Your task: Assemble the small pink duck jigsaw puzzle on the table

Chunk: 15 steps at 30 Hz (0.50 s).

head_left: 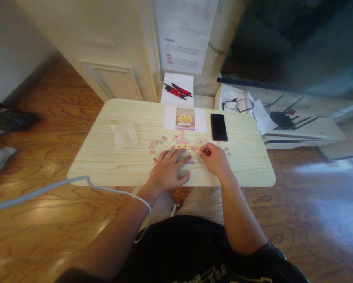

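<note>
A: We're at the small wooden table (96,157), taking our bearings from the printed sheet (185,118) with its yellow character. Where's the jigsaw (182,146)?

B: Straight on the near side of the sheet, and part-built! The yellow face with its dark eyes shows clearly; the nearer part is partly hidden under fingers.

A: And the left hand (170,169)?

B: Open, palm down, fingers spread over the jigsaw's near part, on the person's side of the sheet.

A: Over to the right hand (214,158)!

B: Thumb and forefinger pinch a little yellowish piece (197,150), near right of the sheet and right by the jigsaw. Whether the two touch, I can't tell.

A: Loose pieces (152,151)?

B: One scatter near left of the sheet, another near right, around the right hand.

A: And the surroundings?

B: A dark phone (219,127) just beside the sheet on its right, a clear plastic packet (126,136) well to its left, and red-and-black pens (176,91) beyond its far edge, lying on white paper (186,82).
</note>
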{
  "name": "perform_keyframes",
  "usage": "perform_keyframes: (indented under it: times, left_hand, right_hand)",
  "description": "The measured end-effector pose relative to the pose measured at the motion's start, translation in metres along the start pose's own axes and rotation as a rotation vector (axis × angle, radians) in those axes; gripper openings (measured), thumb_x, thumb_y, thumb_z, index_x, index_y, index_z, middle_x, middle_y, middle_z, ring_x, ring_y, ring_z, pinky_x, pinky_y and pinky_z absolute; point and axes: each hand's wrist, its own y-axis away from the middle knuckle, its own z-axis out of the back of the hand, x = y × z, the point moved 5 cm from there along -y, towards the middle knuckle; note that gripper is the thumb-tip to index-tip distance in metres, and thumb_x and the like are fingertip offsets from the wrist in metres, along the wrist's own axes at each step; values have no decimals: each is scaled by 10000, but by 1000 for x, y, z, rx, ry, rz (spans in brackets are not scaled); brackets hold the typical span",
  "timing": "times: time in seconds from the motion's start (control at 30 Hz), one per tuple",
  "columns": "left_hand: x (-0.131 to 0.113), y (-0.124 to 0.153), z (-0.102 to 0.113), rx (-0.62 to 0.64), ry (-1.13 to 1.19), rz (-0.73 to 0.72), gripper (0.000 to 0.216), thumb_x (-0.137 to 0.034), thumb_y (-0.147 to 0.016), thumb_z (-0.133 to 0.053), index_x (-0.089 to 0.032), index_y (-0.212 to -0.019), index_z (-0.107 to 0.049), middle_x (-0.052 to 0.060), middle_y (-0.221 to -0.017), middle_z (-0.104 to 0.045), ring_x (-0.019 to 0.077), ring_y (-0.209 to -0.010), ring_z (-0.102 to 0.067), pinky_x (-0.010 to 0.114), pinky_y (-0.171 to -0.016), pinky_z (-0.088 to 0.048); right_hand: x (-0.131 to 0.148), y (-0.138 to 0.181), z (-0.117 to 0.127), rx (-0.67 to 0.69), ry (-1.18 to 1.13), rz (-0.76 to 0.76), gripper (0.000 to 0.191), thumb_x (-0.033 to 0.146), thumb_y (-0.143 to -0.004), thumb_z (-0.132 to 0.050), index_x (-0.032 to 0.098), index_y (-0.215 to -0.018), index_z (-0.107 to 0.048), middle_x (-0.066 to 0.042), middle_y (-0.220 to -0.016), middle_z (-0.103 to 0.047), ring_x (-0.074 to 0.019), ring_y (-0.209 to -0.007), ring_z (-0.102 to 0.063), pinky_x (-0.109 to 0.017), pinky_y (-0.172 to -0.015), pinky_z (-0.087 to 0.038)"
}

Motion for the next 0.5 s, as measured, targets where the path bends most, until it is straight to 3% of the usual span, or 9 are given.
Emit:
perform_keyframes:
  times: [0.2, 0.5]
  left_hand:
    - [1, 2, 4, -81, -2, 91, 443, -429, -906, -643, -261, -1316, -660, 109, -1481, -605, 361, -1396, -514, 580, -1147, -373]
    - [2, -1, 4, -94, -3, 109, 593, -413, -904, -634, -200, -1453, -563, 137, -1529, -578, 340, -1445, -493, 558, -1229, -325]
  right_hand:
    - [7, 3, -4, 13, 28, -7, 45, 256, -886, -683, 255, -901, -725, 20, -815, -754, -168, -738, -674, -283, -692, -482]
    - [19, 3, -31, 4, 60, 19, 22, 243, -901, -676, 260, -912, -684, 16, -855, -760, -168, -753, -677, -288, -714, -473]
